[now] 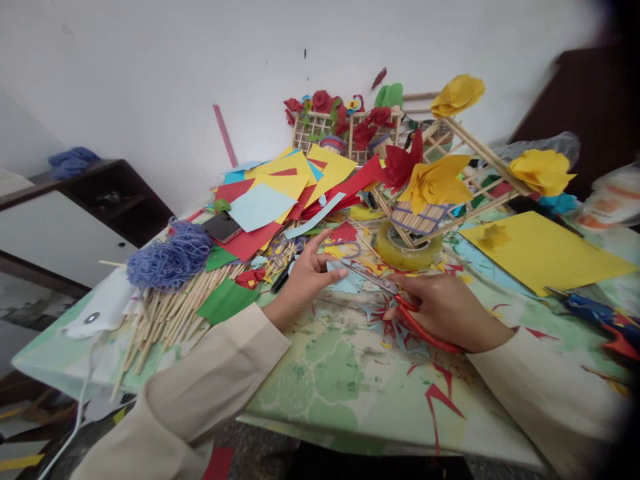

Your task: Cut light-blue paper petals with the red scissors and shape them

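My right hand (445,310) is closed around the red handles of a pair of scissors (410,320). Their metal blades point left, the tips close to my left thumb. Between the thumb and fingers of my left hand (310,273) is a small piece of light blue paper (332,265), partly hidden by the fingers. Light blue and red paper scraps (400,337) lie on the table below the scissors. Just beyond the blades sits a roll of clear yellowish tape (387,247).
Wooden sticks (167,317) and blue yarn (173,257) lie at left. Coloured paper sheets (285,177) are piled behind my left hand. Stick frames with paper flowers (435,183) stand at back right. A yellow sheet (545,253) and a blue glue gun (595,310) lie at right.
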A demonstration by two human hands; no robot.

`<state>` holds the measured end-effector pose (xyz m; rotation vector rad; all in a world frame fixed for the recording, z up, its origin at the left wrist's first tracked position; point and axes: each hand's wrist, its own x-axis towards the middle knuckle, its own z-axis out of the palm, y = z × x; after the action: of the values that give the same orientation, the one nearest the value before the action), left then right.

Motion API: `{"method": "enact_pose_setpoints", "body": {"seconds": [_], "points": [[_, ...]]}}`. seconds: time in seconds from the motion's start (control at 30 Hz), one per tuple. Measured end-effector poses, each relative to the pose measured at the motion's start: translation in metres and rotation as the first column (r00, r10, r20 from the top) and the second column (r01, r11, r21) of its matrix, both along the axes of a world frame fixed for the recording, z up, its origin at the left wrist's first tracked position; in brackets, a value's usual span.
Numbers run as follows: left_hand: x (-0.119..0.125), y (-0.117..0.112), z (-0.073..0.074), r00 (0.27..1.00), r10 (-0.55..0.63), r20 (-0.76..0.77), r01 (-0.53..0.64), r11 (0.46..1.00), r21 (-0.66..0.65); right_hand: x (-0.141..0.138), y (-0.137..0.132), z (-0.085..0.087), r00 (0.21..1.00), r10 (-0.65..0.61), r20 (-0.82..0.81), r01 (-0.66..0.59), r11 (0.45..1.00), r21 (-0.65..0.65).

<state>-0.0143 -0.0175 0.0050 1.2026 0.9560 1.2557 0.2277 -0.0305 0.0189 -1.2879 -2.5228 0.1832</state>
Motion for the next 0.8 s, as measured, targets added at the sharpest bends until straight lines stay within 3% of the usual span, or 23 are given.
{"method": "enact_pose_setpoints", "body": {"seconds": [0.33,0.8], "points": [[0.0027,-0.0031,-0.0002,0.997,-0.081,0.015,0.081,0.997,0.003,0.0015,0.0036,-0.0041,0.998,0.060,0.029,-0.061,0.997,0.047],[0.0039,-0.0029,-0.0036,0.994,-0.109,-0.019,0.109,0.994,-0.010,0.0007,0.0025,-0.0025,0.998,0.063,0.003,-0.063,0.998,-0.013]]}}
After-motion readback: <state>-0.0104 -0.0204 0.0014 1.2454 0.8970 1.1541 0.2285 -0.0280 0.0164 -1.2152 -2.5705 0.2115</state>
